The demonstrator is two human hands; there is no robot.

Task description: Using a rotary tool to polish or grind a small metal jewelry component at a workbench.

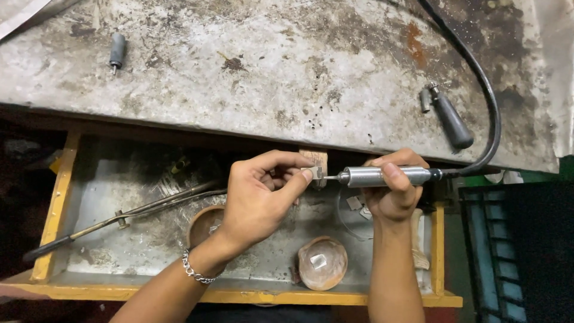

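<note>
Left hand pinching small metal piece against right hand's rotary handpiece.

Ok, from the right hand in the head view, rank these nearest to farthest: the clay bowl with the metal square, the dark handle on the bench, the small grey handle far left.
From the right hand:
1. Dark handle, up to its right on the bench.
2. Clay bowl, below to its left in the drawer.
3. Small grey handle, far upper left on the bench.

The small metal piece is mostly hidden under the left hand's fingertips, the black hose runs off the top edge, and both forearms leave the bottom.
</note>
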